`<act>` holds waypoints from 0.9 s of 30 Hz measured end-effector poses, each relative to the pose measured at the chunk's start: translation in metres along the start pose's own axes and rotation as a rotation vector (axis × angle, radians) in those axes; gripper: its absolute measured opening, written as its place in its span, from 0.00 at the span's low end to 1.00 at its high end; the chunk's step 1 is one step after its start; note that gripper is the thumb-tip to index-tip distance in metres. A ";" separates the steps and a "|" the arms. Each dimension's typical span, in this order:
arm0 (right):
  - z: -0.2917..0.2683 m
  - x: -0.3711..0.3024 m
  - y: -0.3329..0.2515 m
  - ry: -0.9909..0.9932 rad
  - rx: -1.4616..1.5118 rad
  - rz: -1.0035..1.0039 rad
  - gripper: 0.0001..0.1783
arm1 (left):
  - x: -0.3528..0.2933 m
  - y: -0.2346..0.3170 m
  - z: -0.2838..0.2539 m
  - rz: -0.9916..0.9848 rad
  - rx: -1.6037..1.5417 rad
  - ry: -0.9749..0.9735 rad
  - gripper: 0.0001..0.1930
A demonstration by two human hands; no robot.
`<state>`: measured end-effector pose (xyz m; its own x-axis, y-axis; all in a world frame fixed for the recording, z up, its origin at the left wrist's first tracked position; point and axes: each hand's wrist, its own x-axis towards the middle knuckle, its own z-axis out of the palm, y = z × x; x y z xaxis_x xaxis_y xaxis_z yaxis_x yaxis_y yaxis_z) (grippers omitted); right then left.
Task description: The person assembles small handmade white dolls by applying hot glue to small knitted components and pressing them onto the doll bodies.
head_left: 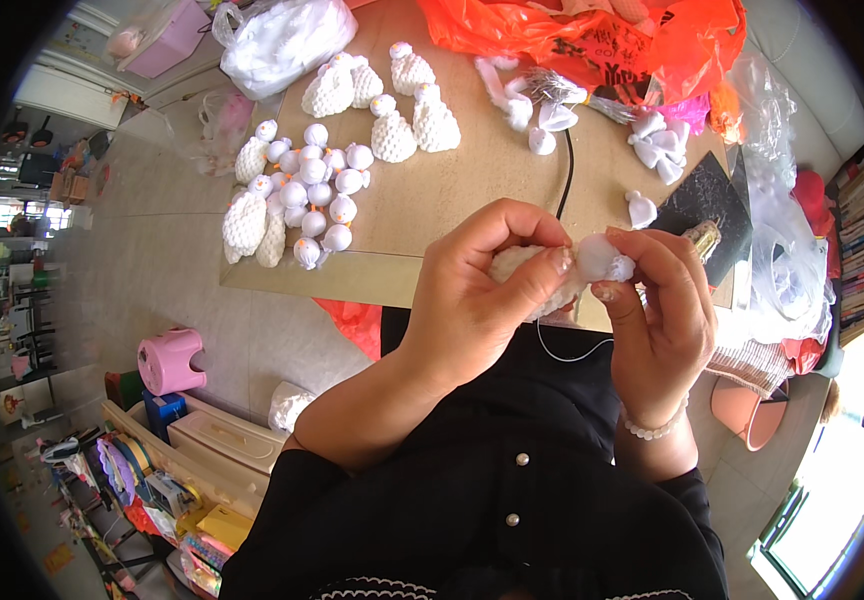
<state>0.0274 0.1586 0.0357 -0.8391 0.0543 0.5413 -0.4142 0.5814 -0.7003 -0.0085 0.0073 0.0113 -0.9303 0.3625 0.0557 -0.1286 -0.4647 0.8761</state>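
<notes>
Above the table's near edge, my left hand (pixel 472 300) pinches a white knobbly crocheted body (pixel 542 290) between thumb and fingers. My right hand (pixel 667 305) grips a small white ball-shaped head (pixel 600 260) by fingertips and thumb, right up against the body's end. Whether the two pieces are joined cannot be told. A thin white cord (pixel 567 358) hangs below them. On the table's left lie several white ball heads (pixel 317 190) with small orange marks. Around them stand finished-looking white crocheted figures (pixel 392 135) with round heads.
A red plastic bag (pixel 592 45) lies at the far side, a white bag (pixel 287 45) at far left. White pieces (pixel 658 145), a single one (pixel 641 208), a black board (pixel 704 215) and a dark cable (pixel 566 170) are beyond my hands. Clear plastic (pixel 787 260) sits right.
</notes>
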 end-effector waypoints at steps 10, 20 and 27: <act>0.004 -0.003 0.001 0.044 -0.052 -0.042 0.17 | 0.001 0.002 0.001 -0.042 -0.076 0.013 0.05; 0.002 -0.002 -0.001 0.070 -0.034 -0.014 0.17 | 0.001 0.012 -0.003 0.103 0.293 -0.058 0.10; 0.007 -0.005 0.007 0.099 0.015 0.036 0.15 | -0.001 0.008 0.001 0.200 0.392 -0.024 0.26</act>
<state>0.0268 0.1568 0.0252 -0.8147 0.1549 0.5588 -0.3905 0.5658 -0.7262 -0.0082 0.0044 0.0188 -0.9150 0.3171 0.2494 0.1974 -0.1873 0.9623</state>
